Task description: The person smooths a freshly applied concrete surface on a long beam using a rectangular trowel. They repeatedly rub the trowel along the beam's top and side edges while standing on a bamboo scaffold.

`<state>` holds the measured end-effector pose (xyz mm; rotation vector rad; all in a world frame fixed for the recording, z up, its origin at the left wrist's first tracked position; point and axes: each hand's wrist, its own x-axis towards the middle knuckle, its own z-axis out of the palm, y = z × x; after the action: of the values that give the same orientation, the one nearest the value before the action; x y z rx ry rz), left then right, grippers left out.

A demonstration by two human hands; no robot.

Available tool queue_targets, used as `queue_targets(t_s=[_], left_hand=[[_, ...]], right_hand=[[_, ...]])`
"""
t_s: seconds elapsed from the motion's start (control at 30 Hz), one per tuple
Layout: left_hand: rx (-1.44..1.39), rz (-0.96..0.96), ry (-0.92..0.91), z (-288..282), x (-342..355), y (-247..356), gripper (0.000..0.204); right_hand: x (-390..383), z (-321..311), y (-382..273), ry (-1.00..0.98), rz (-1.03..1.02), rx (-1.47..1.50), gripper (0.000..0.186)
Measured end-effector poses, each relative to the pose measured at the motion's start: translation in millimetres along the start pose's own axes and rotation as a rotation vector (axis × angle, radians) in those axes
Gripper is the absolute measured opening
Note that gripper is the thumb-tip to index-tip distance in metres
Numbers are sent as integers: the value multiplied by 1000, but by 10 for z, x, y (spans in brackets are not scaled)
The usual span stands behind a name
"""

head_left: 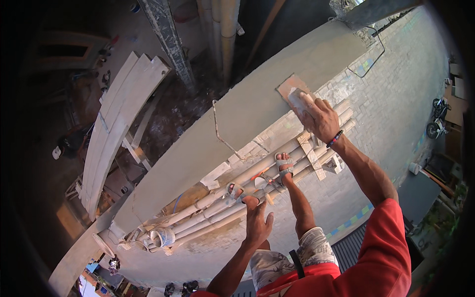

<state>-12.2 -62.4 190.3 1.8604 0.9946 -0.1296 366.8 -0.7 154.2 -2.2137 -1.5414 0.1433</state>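
Note:
My right hand point(320, 118) is closed around the handle of a plastering float point(291, 85), whose flat reddish board lies against the smooth grey plastered band point(269, 99). The board's edge is near the strip of exposed brick beside the plaster. Lower down, my left hand point(257, 222) hangs open with fingers apart, holding nothing, in front of my sandalled foot. Both feet stand on a scaffold of bamboo poles point(208, 214). Between the feet lies a small object with an orange part point(258, 175); I cannot make out its kind.
A plaster-smeared bucket point(163, 237) sits at the poles' left end. Bent steel rods stick out of the plaster point(216, 121) and at upper right point(381, 52). A wooden crosspiece point(311, 156) spans the poles. Curved boards point(116, 119) stand left, beyond the plaster edge. Far below right is a motorbike point(436, 119).

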Motion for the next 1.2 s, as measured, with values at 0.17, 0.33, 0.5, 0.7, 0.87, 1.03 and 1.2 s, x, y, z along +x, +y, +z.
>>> queue_targets(t_s=[0.17,0.33,0.5,0.7,0.87,1.03,1.2], left_hand=[[-14,-6,-82,48,121,158,51],[98,-36,-73,33,-42,-113,52],[89,-47,-76,97,-68,-179,54],[42,-58,-113,115,-40,-137,55],[121,-129,-124,135,-234,-265,53],[29,-47,-137,285,-158,-290,53],[55,-213,-105,112,-357,-370,50]], right_hand=[[738,118,-31,7,21,-93,55],[718,-63,378,89,285,-137,54],[3,160,-262,-49,-12,5,57],[911,0,127,60,211,-167,58],[288,10,87,15,245,-66,58],[558,240,-384,-124,-52,-85,56],[786,-11,236,40,265,-154,56]])
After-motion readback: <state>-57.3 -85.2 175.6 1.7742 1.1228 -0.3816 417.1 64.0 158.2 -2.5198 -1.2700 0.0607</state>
